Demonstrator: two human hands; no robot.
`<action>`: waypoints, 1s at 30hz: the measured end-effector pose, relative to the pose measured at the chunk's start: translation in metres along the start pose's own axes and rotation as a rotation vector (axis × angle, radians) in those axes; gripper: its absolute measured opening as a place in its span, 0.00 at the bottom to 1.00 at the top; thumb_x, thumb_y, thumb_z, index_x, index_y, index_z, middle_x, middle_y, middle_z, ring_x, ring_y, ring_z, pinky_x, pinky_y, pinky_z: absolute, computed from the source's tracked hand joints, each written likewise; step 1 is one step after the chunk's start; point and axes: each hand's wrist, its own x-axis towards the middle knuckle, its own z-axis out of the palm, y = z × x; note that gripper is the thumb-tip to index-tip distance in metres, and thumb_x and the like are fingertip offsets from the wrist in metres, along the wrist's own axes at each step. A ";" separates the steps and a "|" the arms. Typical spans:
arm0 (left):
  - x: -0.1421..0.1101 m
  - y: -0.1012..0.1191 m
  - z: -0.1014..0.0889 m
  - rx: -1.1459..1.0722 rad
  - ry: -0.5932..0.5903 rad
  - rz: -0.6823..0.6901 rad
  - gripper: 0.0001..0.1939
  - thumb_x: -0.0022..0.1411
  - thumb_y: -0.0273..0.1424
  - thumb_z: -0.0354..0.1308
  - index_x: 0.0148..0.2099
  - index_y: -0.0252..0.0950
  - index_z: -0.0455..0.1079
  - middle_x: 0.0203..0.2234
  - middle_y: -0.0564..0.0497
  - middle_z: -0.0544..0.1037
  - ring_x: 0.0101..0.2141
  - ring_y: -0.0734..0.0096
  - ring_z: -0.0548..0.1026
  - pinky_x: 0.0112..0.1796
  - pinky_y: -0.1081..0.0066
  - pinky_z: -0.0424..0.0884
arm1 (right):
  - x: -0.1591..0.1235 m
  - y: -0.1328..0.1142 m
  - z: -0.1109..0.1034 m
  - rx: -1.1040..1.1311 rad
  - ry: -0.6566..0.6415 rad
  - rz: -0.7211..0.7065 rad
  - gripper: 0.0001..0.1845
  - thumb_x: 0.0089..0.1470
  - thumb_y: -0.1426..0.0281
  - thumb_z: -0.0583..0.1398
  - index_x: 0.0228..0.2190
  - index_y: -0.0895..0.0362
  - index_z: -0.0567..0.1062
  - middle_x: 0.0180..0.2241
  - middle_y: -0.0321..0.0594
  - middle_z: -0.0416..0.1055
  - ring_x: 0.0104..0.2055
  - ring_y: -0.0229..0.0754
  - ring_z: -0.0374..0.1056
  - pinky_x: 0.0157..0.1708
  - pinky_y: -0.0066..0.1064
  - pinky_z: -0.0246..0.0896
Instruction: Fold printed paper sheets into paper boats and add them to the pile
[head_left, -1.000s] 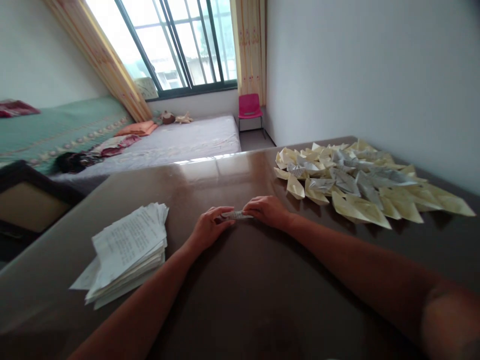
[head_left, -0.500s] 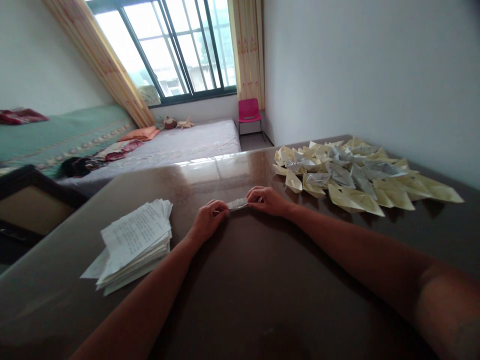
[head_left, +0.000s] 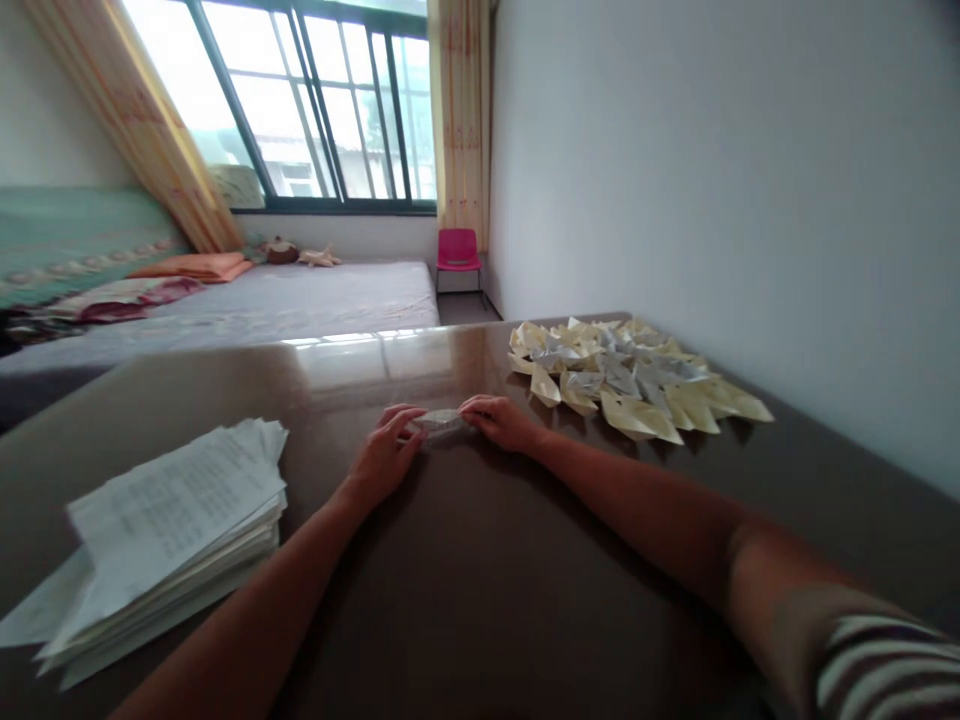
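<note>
No lettering is legible. At eight o'clock, rows of print (head_left: 184, 492) on the stacked papers (head_left: 161, 545) are too blurred to read.

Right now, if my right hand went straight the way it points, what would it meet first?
Your right hand would meet the folded paper at its fingertips first; beyond it, probably your left hand, though depth is hard to judge.

Dim indoors, daylight from 1 far window (head_left: 319, 110)
Panes (head_left: 262, 110) blow out white; glare streaks the far side of the brown table (head_left: 450, 580), dark nearby; print (head_left: 172, 500) on the left paper stack (head_left: 202, 575) blurs.
</note>
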 end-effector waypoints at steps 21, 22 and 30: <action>0.002 -0.029 -0.002 0.171 -0.025 0.040 0.20 0.59 0.43 0.48 0.46 0.36 0.71 0.55 0.43 0.63 0.35 0.70 0.76 0.42 0.64 0.75 | -0.059 0.002 -0.216 -0.652 0.615 0.342 0.16 0.57 0.64 0.55 0.37 0.60 0.80 0.35 0.44 0.77 0.40 0.45 0.69 0.40 0.33 0.62; 0.002 -0.029 -0.002 0.197 -0.034 0.051 0.20 0.59 0.43 0.48 0.45 0.37 0.71 0.55 0.43 0.63 0.35 0.70 0.76 0.42 0.64 0.75 | -0.067 0.005 -0.231 -0.693 0.619 0.376 0.16 0.57 0.65 0.55 0.37 0.60 0.80 0.33 0.44 0.77 0.38 0.45 0.69 0.39 0.32 0.62; 0.006 -0.019 0.002 0.443 -0.108 0.105 0.16 0.62 0.40 0.45 0.43 0.40 0.71 0.47 0.48 0.72 0.38 0.65 0.75 0.44 0.64 0.71 | -0.043 0.034 -0.252 -0.932 0.507 0.502 0.15 0.56 0.61 0.57 0.39 0.52 0.81 0.40 0.44 0.77 0.42 0.44 0.71 0.39 0.29 0.61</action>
